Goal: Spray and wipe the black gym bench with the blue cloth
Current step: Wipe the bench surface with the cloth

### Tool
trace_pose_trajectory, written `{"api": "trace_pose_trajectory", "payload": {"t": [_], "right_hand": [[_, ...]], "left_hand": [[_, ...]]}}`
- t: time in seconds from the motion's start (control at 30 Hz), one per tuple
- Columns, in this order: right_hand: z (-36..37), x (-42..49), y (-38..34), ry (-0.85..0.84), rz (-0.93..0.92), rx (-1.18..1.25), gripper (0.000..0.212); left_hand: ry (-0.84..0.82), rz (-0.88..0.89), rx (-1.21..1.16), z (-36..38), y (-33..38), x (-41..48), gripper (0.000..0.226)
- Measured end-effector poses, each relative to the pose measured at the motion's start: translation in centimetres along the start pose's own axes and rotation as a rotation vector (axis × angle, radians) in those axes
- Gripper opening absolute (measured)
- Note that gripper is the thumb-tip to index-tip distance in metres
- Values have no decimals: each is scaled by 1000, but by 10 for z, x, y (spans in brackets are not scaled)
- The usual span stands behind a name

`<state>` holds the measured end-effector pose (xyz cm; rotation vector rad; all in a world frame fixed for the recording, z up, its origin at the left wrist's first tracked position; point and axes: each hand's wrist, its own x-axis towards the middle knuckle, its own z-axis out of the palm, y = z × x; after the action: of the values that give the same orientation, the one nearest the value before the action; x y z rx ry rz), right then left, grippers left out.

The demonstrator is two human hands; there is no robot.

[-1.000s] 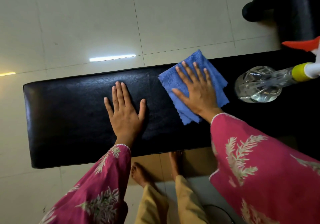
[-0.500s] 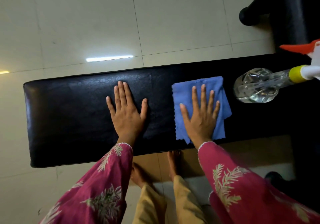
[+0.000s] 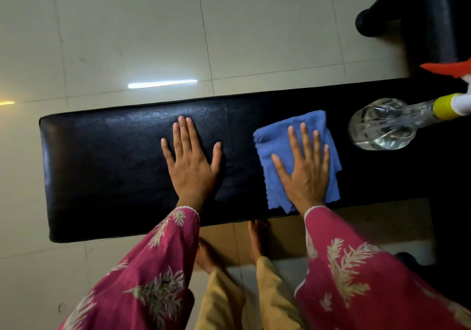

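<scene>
The right hand (image 3: 304, 169) lies flat, fingers spread, its grip closed on nothing, pressing the blue cloth (image 3: 295, 136) onto the worktop (image 3: 107, 171) toward its right end, likely to wipe under even pressure. The left hand (image 3: 191, 164), equally flat and empty, braces at the middle. The spray bottle (image 3: 382, 126) lies near the right end, its head cut off by the frame
</scene>
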<state>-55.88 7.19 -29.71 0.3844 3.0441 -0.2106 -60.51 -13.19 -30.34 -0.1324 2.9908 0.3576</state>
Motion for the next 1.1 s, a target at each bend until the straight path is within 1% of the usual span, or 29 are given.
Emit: {"api": "trace_pose_trajectory", "payload": {"t": [0.07, 0.1, 0.13, 0.23, 0.27, 0.3, 0.37, 0.4, 0.43, 0.53, 0.57, 0.6, 0.67, 0.7, 0.8, 0.93, 1.0, 1.1], "right_hand": [[2, 6, -19, 39, 223, 26, 65], [3, 6, -33, 45, 251, 22, 65], [4, 4, -43, 32, 199, 8, 65], [5, 16, -32, -22, -94, -18, 67], [3, 27, -25, -19, -119, -14, 67], [2, 38, -22, -4, -73, 0, 67], [1, 50, -31, 31, 114, 58, 68], [2, 51, -41, 33, 168, 70, 68], [2, 47, -51, 21, 148, 67, 67], [4, 41, -41, -26, -166, 9, 68], [2, 45, -32, -40, -209, 15, 68], [1, 50, -27, -35, -181, 27, 69], [0, 51, -29, 7, -29, 42, 68], [2, 48, -35, 20, 10, 37, 67], [1, 43, -41, -12, -19, 36, 66], [-8, 41, -31, -50, -43, 36, 67], [-14, 28, -28, -72, -39, 78, 68], [-33, -1, -14, -122, -4, 139, 74]], "left_hand": [[1, -1, 0, 1, 0, 0, 76], [4, -1, -1, 1, -1, 0, 76], [6, -2, -2, 1, -1, 0, 76], [5, 0, -2, 2, -2, 0, 76], [7, -2, -1, 2, -2, 0, 76], [7, -1, 1, 2, -2, 0, 76], [7, 1, 1, 3, -2, 1, 76], [8, -1, 0, 3, -2, 1, 76], [9, -3, -2, 3, -2, 1, 76], [11, -2, -6, 3, -2, 1, 76], [13, -1, -5, 3, -2, 1, 76], [15, -1, -4, 4, -3, 1, 76], [16, 0, 1, 5, -3, 1, 76], [17, 1, 5, 5, -3, 1, 76], [15, 4, 17, 4, -3, 2, 76], [-22, 9, 15, -3, 0, 2, 77], [-88, -5, 10, -11, 4, 3, 77], [-192, -29, -49, -33, 18, 5, 71]]}}
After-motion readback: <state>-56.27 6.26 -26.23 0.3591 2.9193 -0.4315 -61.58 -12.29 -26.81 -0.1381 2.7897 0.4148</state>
